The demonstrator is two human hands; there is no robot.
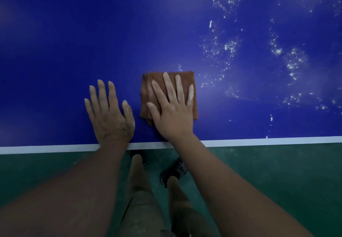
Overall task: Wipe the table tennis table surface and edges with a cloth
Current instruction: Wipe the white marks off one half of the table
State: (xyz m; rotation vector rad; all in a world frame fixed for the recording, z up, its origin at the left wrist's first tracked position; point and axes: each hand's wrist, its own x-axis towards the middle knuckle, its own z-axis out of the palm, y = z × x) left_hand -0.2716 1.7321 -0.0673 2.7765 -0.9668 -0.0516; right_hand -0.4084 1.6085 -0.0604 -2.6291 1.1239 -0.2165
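The brown cloth point(146, 92) lies folded into a thick square on the blue desk point(74, 42), near its closest edge and a little right of the middle of the view. Folding it gives a firm pad with straight sides, well suited to pushing dirt along rather than smearing it. The right hand point(172, 111) lies flat on top, fingers straight and spread wide toward 12 o'clock, gripping nothing. The open palm presses down over most of the pad, so the whole face should bear evenly on the surface. The left hand point(109, 113) rests at 9 o'clock from the cloth, just beside it but apart, also flat with its fingers splayed on bare desk. It looks like a brace, taking the person's weight as they lean over. White specks point(227, 48) are scattered from about 1 o'clock round to 3 o'clock of the cloth, the nearest just off its far right corner, while the surface toward 9 and 11 o'clock shows clean. That suggests the dirty stretch to the right is what remains. The white edge stripe point(55, 149) runs at 6 o'clock, under both wrists, with the green floor point(277, 172) and a dark shoe point(175, 170) below. I cannot tell whether the edge itself has been wiped.
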